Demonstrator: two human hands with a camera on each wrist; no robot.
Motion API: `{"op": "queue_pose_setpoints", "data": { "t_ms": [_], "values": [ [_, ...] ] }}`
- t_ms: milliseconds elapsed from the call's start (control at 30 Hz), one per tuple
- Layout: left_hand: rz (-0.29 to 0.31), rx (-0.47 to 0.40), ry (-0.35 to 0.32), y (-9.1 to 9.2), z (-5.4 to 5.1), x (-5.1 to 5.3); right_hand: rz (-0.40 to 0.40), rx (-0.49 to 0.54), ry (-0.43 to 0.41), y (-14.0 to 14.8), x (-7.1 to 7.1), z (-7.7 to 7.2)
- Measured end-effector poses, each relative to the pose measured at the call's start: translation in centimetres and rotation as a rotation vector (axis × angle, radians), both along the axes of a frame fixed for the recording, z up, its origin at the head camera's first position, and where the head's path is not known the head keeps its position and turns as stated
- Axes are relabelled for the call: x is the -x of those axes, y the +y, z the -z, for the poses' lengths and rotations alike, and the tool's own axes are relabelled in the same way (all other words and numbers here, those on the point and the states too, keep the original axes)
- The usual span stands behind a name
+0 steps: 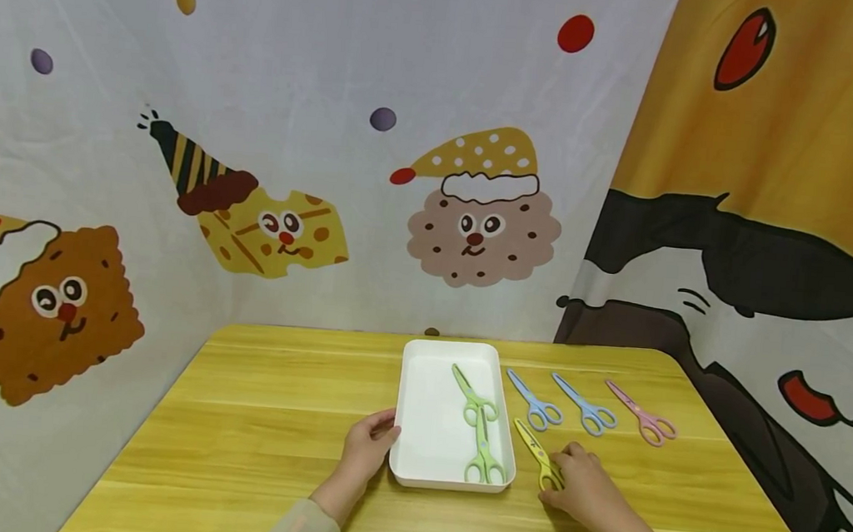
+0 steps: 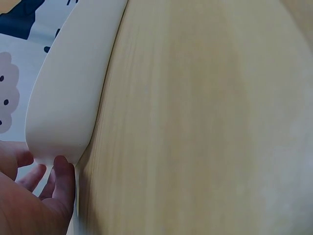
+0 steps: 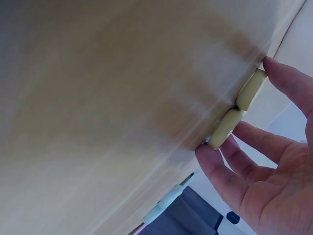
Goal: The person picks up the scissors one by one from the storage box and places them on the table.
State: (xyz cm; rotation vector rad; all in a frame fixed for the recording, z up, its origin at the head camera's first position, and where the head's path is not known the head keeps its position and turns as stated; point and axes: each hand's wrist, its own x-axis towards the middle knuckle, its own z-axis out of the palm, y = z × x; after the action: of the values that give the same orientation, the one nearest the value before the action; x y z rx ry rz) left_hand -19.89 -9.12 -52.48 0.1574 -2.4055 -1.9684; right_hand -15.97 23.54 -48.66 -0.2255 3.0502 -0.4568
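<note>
My left hand (image 1: 367,448) holds the left edge of a white tray (image 1: 410,475); in the left wrist view, that hand (image 2: 46,196) has its thumb and fingers against the tray's wall (image 2: 73,83). Two green scissors (image 1: 484,454) lie in the tray's right part, one above the other. Just right of the tray, my right hand (image 1: 589,489) grips the handles of yellow scissors (image 1: 537,448) lying on the table. The right wrist view shows the fingers and thumb of this hand (image 3: 259,161) around the yellow handles (image 3: 226,128); the blades are hidden there.
Behind the right hand, two blue scissors (image 1: 534,398) and pink scissors (image 1: 641,411) lie in a row on the wooden table (image 1: 256,420). A cloth with cartoon figures (image 1: 322,57) hangs at the table's far edge.
</note>
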Motion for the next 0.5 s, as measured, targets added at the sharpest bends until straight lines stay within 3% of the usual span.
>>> {"op": "queue_pose_setpoints", "data": {
  "t_ms": [300,500],
  "values": [
    [-0.004,-0.005,0.0,0.06,-0.01,-0.03,0.024,0.011,-0.023,-0.11,-0.04,-0.17],
    [-0.002,0.003,0.002,0.03,0.01,-0.01,0.005,0.011,0.023,-0.32,0.11,-0.63]
  ]
}}
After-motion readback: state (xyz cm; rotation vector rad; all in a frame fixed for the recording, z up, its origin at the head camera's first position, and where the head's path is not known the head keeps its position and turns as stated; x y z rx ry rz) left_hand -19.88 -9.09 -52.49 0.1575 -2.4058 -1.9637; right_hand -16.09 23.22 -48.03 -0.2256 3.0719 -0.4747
